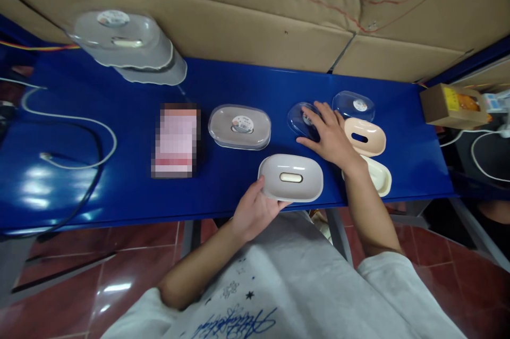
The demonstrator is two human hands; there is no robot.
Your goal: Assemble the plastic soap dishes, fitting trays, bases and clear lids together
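My left hand grips a grey oval soap dish from its left end and underneath, near the table's front edge. A short cream bar shows in the slot at the dish's middle. Over a clear oval lid with a label, my right hand has its fingers spread. Its fingertips are on or just above the lid; contact is hard to tell. Right of that hand lie another clear lid, a peach slotted tray and a cream dish, partly hidden by my forearm.
A lidded grey soap dish sits left of centre, beside a pixelated phone-shaped object. Stacked grey dishes with clear lids stand at the back left. Cables cross the blue table's left. A cardboard box is far right.
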